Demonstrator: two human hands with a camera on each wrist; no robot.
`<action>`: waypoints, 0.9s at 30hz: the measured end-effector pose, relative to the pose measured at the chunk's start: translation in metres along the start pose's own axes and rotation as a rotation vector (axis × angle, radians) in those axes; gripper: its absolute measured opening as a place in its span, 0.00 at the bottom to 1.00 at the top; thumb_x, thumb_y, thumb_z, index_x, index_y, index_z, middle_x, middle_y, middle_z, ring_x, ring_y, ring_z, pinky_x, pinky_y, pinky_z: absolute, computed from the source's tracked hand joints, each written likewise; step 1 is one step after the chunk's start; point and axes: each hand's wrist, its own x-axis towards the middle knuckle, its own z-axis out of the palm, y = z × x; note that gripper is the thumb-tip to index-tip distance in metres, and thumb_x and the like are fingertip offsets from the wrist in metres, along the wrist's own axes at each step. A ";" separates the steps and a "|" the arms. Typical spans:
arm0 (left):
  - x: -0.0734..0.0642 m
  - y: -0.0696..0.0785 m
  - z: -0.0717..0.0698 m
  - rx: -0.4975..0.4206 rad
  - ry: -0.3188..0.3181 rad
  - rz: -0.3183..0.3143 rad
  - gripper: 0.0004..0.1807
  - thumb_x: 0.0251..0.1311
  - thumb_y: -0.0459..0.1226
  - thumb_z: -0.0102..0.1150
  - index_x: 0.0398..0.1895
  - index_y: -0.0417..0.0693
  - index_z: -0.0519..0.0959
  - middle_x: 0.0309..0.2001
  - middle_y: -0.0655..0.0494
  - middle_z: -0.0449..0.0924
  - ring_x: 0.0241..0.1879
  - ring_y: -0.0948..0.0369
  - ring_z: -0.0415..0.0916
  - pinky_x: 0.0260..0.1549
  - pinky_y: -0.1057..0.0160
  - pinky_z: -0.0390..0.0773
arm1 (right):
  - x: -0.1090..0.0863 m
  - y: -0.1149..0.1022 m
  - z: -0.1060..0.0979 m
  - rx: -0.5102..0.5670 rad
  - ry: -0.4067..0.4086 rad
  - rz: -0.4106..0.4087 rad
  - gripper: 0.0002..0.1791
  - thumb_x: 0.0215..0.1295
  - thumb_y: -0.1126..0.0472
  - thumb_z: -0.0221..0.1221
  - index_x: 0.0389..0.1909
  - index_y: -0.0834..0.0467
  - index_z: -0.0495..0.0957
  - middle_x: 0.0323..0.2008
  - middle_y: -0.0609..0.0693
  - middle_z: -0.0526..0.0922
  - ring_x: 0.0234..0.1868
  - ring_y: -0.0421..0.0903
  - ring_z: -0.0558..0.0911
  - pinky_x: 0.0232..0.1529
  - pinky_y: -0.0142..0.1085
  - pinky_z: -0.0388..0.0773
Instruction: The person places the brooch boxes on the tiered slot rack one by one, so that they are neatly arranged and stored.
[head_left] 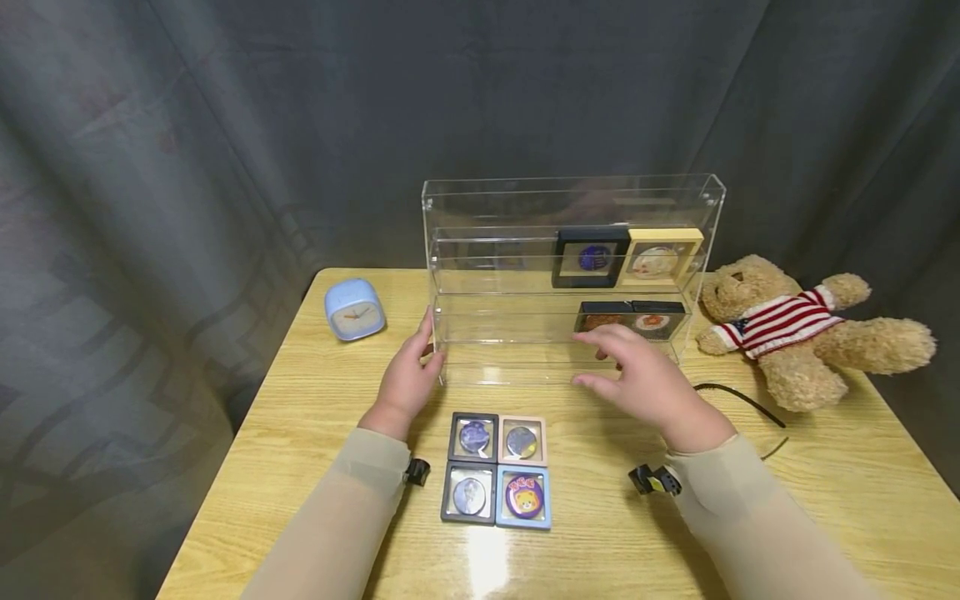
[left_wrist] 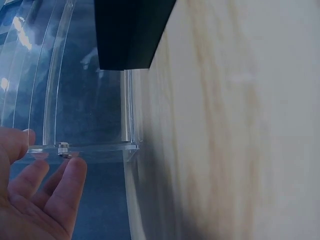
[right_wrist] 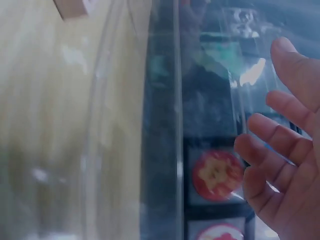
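Observation:
A clear acrylic display rack (head_left: 495, 331) stands on the table. My left hand (head_left: 407, 377) is at its left side; in the left wrist view, the thumb (left_wrist: 15, 142) and fingers (left_wrist: 67, 192) lie on either side of the end panel. My right hand (head_left: 637, 375) hovers before the lower tier, fingers spread and holding nothing. Behind it are two dark-framed badges (head_left: 660, 321), partly covered by the fingers. Higher up sit a black-framed badge (head_left: 592, 258) and a yellow-framed badge (head_left: 654, 258). In front of the rack, several framed badges (head_left: 523, 497) lie in a square block.
A blue alarm clock (head_left: 354, 310) stands left of the rack. At the right lies a teddy bear (head_left: 795, 329) in a striped sweater, with a black cable (head_left: 742, 402) near it. A dark curtain (head_left: 360, 125) hangs behind the table (head_left: 300, 467).

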 end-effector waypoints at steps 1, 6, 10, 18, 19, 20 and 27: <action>0.000 0.000 0.000 0.000 -0.003 -0.001 0.42 0.72 0.38 0.55 0.77 0.82 0.44 0.71 0.47 0.64 0.61 0.48 0.72 0.52 0.49 0.78 | -0.001 -0.001 0.004 -0.002 -0.013 0.000 0.34 0.56 0.50 0.73 0.64 0.53 0.76 0.55 0.50 0.78 0.43 0.47 0.78 0.38 0.45 0.78; 0.000 0.001 0.000 0.004 -0.004 -0.012 0.42 0.72 0.38 0.55 0.77 0.83 0.44 0.70 0.47 0.64 0.61 0.49 0.72 0.52 0.49 0.78 | -0.006 -0.007 0.026 0.026 -0.097 0.028 0.34 0.57 0.47 0.71 0.65 0.52 0.75 0.54 0.49 0.79 0.40 0.44 0.77 0.36 0.41 0.78; 0.000 0.001 -0.001 0.005 -0.004 -0.017 0.43 0.72 0.38 0.55 0.77 0.83 0.44 0.70 0.47 0.64 0.61 0.49 0.72 0.53 0.48 0.77 | -0.011 -0.011 0.042 0.076 -0.188 0.057 0.37 0.56 0.45 0.71 0.66 0.53 0.75 0.53 0.50 0.78 0.38 0.44 0.76 0.34 0.38 0.75; 0.000 0.002 -0.002 0.010 -0.014 -0.027 0.42 0.72 0.39 0.55 0.77 0.82 0.44 0.72 0.48 0.63 0.61 0.49 0.72 0.54 0.48 0.76 | -0.017 -0.012 0.062 0.119 -0.343 0.096 0.48 0.47 0.42 0.75 0.68 0.59 0.71 0.54 0.52 0.77 0.42 0.47 0.76 0.45 0.44 0.76; 0.001 0.003 -0.002 0.011 -0.015 -0.028 0.42 0.72 0.40 0.55 0.77 0.82 0.44 0.72 0.48 0.62 0.61 0.50 0.72 0.54 0.48 0.76 | -0.017 -0.012 0.064 0.119 -0.359 0.100 0.50 0.45 0.41 0.75 0.68 0.59 0.71 0.54 0.52 0.77 0.44 0.47 0.77 0.48 0.45 0.76; 0.001 0.003 -0.003 0.012 -0.015 -0.031 0.42 0.72 0.40 0.55 0.77 0.82 0.44 0.72 0.49 0.62 0.61 0.50 0.72 0.54 0.48 0.76 | -0.017 -0.012 0.065 0.123 -0.376 0.104 0.51 0.44 0.39 0.75 0.68 0.60 0.71 0.55 0.51 0.77 0.47 0.47 0.77 0.52 0.46 0.75; 0.002 0.002 -0.002 0.018 -0.017 -0.034 0.42 0.72 0.40 0.55 0.77 0.83 0.44 0.72 0.50 0.62 0.61 0.51 0.72 0.53 0.49 0.77 | -0.021 -0.014 0.075 0.148 -0.432 0.118 0.57 0.36 0.36 0.76 0.68 0.60 0.71 0.52 0.46 0.75 0.45 0.43 0.75 0.53 0.44 0.75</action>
